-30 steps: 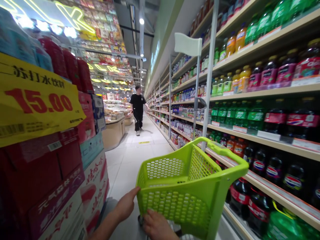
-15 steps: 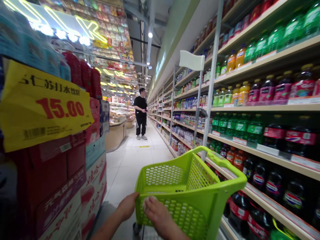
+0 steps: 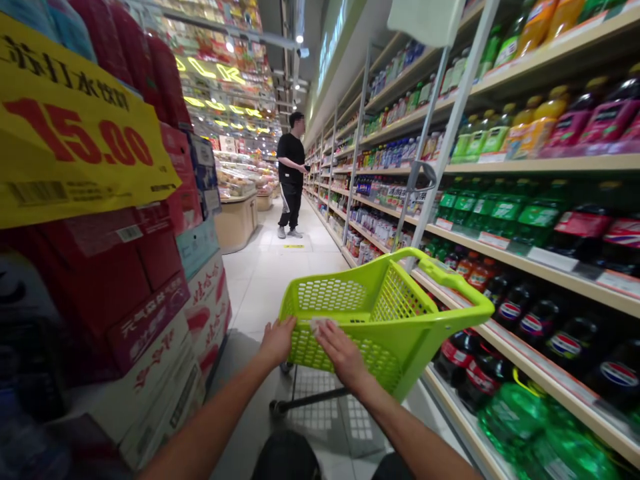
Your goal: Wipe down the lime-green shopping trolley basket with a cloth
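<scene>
- Your left grip (image 3: pixel 277 342) was closed on the near corner of the green cart (image 3: pixel 425 343).
- Your right grip (image 3: pixel 346 355) lay with fingers extended over white material (image 3: pixel 320 324) at the cart's rim; whether it was clasped, you could not tell.
- The cart stood before you, just beside the drink shelves (image 3: pixel 505 255).
- Stacked cartons (image 3: pixel 107 280) rose to your left.

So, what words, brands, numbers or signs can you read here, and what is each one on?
"15.00": yellow price sign
"苏打水饮料": same sign, above the number
"元气森林": dark red carton
"娃哈哈": white carton
"LK": glowing yellow sign, its end only
Too small or blurred: bottle labels, shelf tags, lit wall letters, the price sign's fine print.
</scene>
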The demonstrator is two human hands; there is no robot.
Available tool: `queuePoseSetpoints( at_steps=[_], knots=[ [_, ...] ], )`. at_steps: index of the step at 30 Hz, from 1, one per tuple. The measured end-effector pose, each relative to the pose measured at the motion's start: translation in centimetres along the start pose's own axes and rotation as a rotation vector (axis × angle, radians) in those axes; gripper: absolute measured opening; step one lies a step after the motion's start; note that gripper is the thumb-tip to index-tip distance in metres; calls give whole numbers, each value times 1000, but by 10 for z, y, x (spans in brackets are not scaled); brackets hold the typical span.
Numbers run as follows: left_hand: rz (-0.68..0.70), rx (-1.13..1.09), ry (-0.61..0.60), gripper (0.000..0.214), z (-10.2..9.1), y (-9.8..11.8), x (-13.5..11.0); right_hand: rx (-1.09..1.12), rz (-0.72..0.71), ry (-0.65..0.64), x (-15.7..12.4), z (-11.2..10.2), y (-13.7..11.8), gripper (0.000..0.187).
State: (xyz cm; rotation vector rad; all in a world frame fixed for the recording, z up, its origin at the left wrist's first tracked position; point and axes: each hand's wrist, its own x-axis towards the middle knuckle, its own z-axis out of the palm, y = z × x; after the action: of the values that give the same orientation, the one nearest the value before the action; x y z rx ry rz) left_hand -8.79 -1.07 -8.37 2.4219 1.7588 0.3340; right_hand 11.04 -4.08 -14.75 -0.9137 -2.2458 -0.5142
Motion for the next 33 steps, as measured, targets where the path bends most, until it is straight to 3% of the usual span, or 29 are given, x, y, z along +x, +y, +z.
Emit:
queuePoseSetpoints(
  at_steps=[6,9,13,18,24,29,33],
  knots=[
    [67,138,-20,65,16,28,1,-57,-14,-62,-50,5,10,31],
    [73,168,19,64,21,31,0,-34,6,-25,-38,-9,15,34],
    [215,160,74,63,29,45,-2,-42,76,2,-22,-18,25,37],
    [273,140,65,65,36,68,-3,-64,76,-71,-59,-15,21,32],
    [295,136,99,63,40,81,0,-24,173,44,-44,-49,40,38],
    [255,149,118,62,48,95,-1,-51,127,-60,-80,-39,43,37],
    [301,147,134,63,48,104,-2,-51,170,-23,-90,-52,45,38]
  ],
)
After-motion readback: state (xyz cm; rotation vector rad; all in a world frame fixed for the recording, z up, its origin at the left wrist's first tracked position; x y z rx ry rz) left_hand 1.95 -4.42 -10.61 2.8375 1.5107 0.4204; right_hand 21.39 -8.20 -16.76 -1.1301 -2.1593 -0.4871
